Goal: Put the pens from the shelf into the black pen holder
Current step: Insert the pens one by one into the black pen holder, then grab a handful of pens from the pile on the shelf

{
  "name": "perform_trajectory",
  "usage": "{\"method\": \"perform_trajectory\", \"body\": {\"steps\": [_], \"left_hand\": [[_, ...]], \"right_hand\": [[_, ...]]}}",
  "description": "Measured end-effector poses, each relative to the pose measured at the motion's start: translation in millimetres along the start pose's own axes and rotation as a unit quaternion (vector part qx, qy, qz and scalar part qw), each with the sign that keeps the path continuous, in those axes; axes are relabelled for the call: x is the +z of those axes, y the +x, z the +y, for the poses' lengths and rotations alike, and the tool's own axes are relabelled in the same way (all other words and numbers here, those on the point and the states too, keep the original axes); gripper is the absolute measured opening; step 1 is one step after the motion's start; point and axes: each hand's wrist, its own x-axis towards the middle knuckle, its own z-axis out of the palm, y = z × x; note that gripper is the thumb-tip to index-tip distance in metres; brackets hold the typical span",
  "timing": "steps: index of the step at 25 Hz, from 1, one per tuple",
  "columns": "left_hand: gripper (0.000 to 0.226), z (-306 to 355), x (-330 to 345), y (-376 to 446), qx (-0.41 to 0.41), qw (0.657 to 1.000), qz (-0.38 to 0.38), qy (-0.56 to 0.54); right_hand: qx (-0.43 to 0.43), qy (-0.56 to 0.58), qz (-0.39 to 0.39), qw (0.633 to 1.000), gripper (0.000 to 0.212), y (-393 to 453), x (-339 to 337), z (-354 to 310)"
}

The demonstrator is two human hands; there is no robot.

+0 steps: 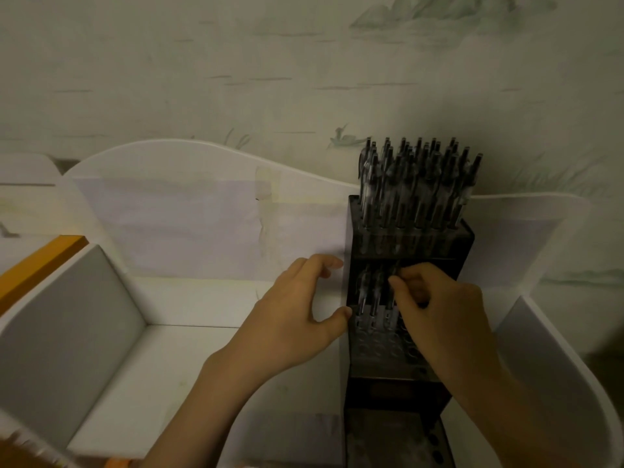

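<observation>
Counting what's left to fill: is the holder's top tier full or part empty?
Looks full: the pens crowd the top tier of the black pen holder, with no empty hole visible.

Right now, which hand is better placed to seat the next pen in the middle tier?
The right hand: its fingers are already over that tier's pens, while the left hand braces the black pen holder.

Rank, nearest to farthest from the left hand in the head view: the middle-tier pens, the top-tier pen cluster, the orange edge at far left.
From the left hand:
1. Middle-tier pens, just right of its thumb, in the black pen holder.
2. Top-tier pen cluster, above and right.
3. Orange edge, far left.
</observation>
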Motion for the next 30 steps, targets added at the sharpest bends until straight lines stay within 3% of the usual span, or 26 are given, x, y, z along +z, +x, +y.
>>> {"method": "perform_trajectory", "body": {"steps": [4,8,12,17,21,25,30], "left_hand": [[0.054,9,8,-8,-0.011,1.000,0.012,-0.003],[0.055,11,13,-20,-0.030,0.999,0.022,0.009],[0.057,10,5,-42,-0.062,0.996,0.048,0.037],[0.063,-3,-22,-86,-0.104,0.986,0.083,0.102],[0.062,-24,-58,-139,-0.146,0.971,0.126,0.140],[0.061,-47,-105,-197,-0.175,0.960,0.167,0.144],[0.059,-95,-188,-290,-0.196,0.947,0.205,0.153]], "right_hand": [[0.040,-0.028,-0.064,0.997,0.011,-10,3,10],[0.048,-0.010,-0.028,0.998,0.011,-18,-7,7],[-0.076,0.055,-0.036,0.995,0.040,-22,-12,-17],[-0.174,0.126,-0.190,0.958,0.055,-36,17,-62],[-0.180,0.112,-0.271,0.939,0.061,-53,54,-111],[-0.211,0.113,-0.297,0.924,0.071,-78,83,-177],[-0.247,0.127,-0.308,0.910,0.068,-118,126,-293]]}}
